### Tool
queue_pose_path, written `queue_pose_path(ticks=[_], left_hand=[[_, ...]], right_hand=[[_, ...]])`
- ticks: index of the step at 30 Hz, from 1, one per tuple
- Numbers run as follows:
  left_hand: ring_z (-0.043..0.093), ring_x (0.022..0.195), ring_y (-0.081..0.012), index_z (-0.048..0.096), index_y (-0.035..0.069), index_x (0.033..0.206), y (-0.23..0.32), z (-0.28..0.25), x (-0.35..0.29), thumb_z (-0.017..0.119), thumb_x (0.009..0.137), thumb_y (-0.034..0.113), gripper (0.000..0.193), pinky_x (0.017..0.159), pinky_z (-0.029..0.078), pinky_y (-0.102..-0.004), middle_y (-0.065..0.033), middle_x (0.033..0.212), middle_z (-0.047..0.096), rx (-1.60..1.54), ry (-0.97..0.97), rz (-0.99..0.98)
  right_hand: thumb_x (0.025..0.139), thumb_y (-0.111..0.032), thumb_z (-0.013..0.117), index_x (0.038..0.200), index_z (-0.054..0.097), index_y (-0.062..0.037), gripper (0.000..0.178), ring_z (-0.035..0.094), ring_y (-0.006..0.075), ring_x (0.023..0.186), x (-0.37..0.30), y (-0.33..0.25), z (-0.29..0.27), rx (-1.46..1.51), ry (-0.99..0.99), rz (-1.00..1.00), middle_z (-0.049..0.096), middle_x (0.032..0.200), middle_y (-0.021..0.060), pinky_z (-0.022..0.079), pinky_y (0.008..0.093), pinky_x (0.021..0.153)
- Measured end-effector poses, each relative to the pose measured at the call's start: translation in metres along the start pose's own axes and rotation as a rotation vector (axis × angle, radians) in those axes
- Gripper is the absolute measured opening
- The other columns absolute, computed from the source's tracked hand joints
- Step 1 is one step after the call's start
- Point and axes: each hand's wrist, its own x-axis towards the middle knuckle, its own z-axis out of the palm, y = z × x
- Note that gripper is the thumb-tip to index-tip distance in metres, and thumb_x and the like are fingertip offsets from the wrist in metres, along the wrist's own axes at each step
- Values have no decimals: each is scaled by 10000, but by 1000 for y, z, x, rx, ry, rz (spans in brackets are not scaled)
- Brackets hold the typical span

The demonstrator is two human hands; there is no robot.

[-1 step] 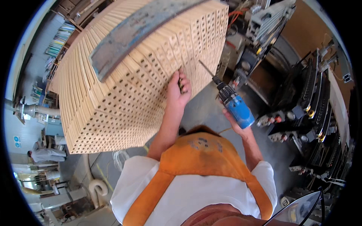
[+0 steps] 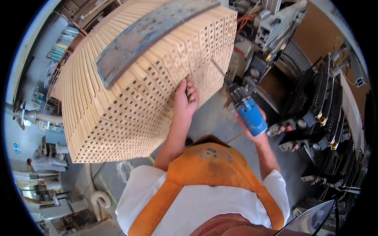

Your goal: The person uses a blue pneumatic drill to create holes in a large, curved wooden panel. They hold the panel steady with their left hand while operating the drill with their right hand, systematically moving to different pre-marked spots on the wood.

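Note:
A big stack of pale wooden slats (image 2: pixel 134 106) with rows of round holes fills the upper left and middle. My left hand (image 2: pixel 186 95) is up against its drilled face, fingers curled round small dark, brassy pieces that are too small to name. In my right hand (image 2: pixel 255 125) is a blue power drill (image 2: pixel 252 116) with a black chuck. Its long thin bit (image 2: pixel 219 70) points up and left at the stack's right part. Whether the tip touches the wood, I cannot tell.
A worn blue-grey curved bar (image 2: pixel 138 39) lies across the stack's top. Black machinery (image 2: pixel 319 106) with clamps and rails stands to the right. At far left another person (image 2: pixel 47 162) bends over near shelving. A coiled hose (image 2: pixel 98 198) lies on the floor at lower left.
The drill and my right hand have shifted slightly to the right. The bit's tip now points a little higher along the stack. My left hand has stayed nearly in place.

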Motion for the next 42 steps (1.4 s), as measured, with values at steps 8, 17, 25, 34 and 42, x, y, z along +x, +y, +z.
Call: queue_pose_path(ticks=[8,17,25,34,42], left_hand=[[444,569,-70,567,71,1030,5,5,-4,538,958,213,162,416,327,-190,26,737,508,-68,-30,1],[461,589,-80,545,31,1084,7,-7,-3,468,989,215,221,430,338,-202,-4,779,533,-86,-95,-35],[466,603,-98,528,16,1089,8,-4,-3,455,991,200,220,442,345,-208,-16,794,539,-99,-133,-84],[463,593,-77,549,30,1057,20,4,-14,493,972,198,196,428,350,-204,7,783,539,68,-67,-41],[463,587,-92,553,26,1060,20,3,-13,497,965,176,186,426,352,-208,-10,772,535,218,-20,-33]], right_hand=[[634,-57,750,1276,495,-37,691,532,366,1151,217,-125,-27,-823,184,-562,551,1259,180,468,404,948],[684,-82,610,808,592,-7,146,628,353,786,266,-121,5,-1210,-169,-681,636,813,181,524,446,650],[873,-157,653,1265,543,-51,421,598,255,1090,79,-81,-47,75,4,-17,625,1183,146,482,339,872],[828,-62,670,1177,599,-53,357,592,101,894,-21,-20,18,512,-190,328,656,1094,51,477,258,741],[821,-93,659,1142,617,-30,329,610,134,854,-24,30,62,789,-143,496,668,1049,87,464,256,620]])
